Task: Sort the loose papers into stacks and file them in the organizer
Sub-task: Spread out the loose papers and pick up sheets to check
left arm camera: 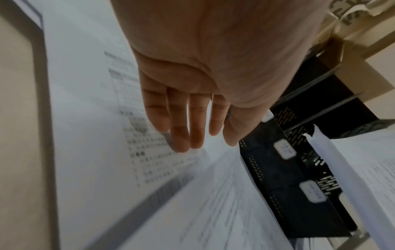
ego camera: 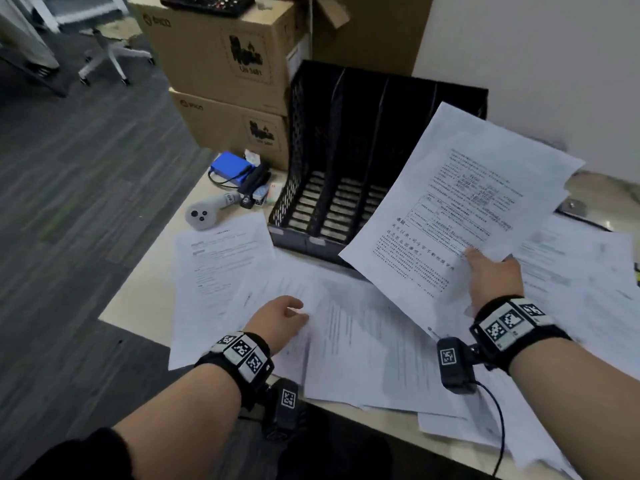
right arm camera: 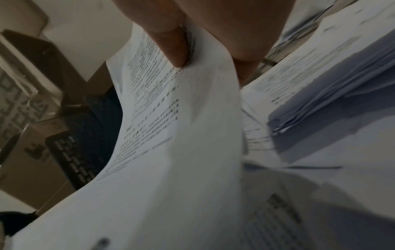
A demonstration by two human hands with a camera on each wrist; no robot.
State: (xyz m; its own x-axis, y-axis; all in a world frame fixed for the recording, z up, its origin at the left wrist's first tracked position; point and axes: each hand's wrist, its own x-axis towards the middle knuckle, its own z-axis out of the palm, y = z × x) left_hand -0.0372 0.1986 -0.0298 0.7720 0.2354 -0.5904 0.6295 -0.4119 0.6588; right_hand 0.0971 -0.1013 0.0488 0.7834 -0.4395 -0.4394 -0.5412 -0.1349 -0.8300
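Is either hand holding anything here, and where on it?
The right hand pinches a few printed sheets at their near edge, thumb on top. The left hand holds nothing; its straight fingers hang over the loose papers.

So the right hand [right arm camera: 213,30] is up top, thumb [right arm camera: 171,44] pressed on the printed face of a sheet [right arm camera: 171,152], fingers behind it, pinching it near the edge. The sheet curves down through the middle of the shot and fills most of the lower left, text blurry but dense. Off to the right there's a messy stack [right arm camera: 331,94] of papers, edges fanned out, with more printed pages [right arm camera: 299,211] lying flat below it. Left of the sheet you can see a bit of the black slotted organizer [right arm camera: 72,152], with cardboard boxes [right arm camera: 27,169] beside it.
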